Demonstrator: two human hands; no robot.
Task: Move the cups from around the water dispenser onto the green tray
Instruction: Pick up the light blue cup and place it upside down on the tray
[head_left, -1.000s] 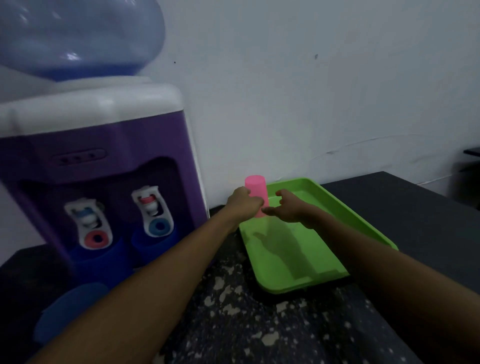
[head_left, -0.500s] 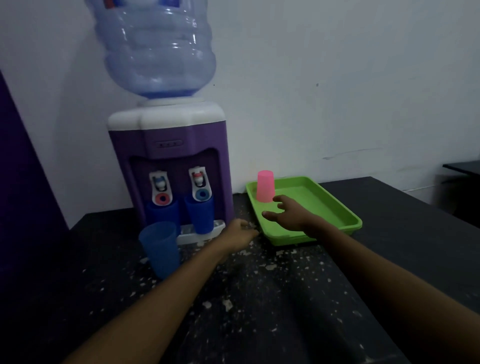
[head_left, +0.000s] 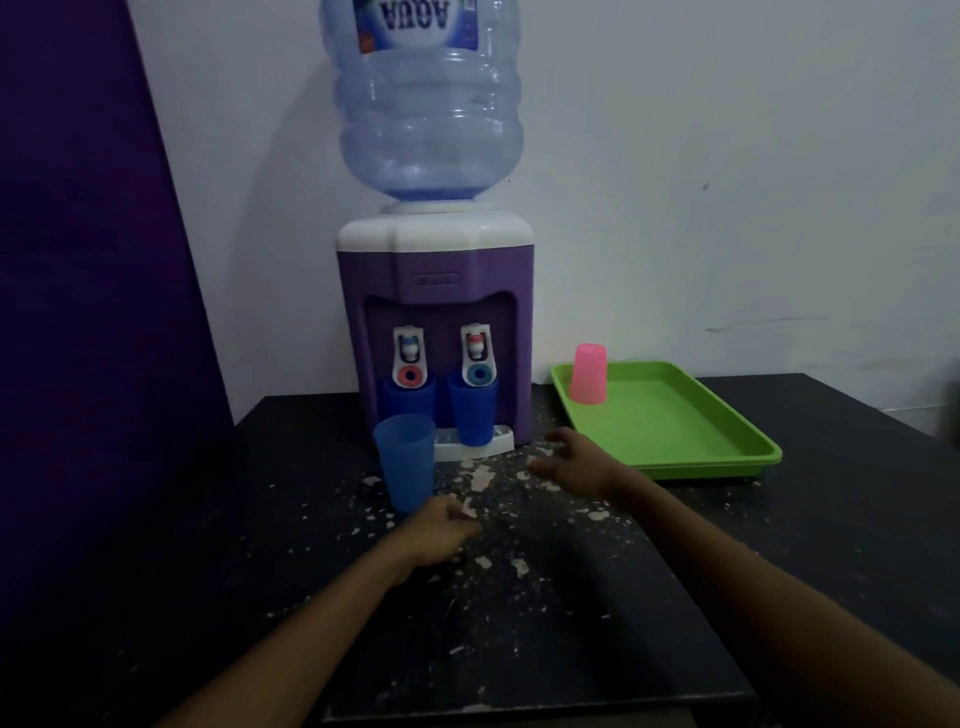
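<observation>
A pink cup (head_left: 588, 373) stands upside down in the far left corner of the green tray (head_left: 691, 447). Two blue cups sit under the taps of the purple water dispenser (head_left: 435, 291): one on the left (head_left: 408, 397), one on the right (head_left: 472, 413). A third blue cup (head_left: 405, 462) stands upright on the table in front of the dispenser. My left hand (head_left: 439, 530) hovers just below that cup, fingers loosely curled, holding nothing. My right hand (head_left: 571, 460) is spread open between the dispenser and the tray, empty.
A large water bottle (head_left: 428, 98) tops the dispenser. The black table (head_left: 519, 623) is speckled with pale chips, and its front edge is near the bottom of the view. A purple panel (head_left: 78, 312) stands at the left, a white wall behind.
Both hands let go of the pink cup on the tray and drew back toward me. The left hand swung left to the front blue cup. The camera pulled back, showing the whole dispenser.
</observation>
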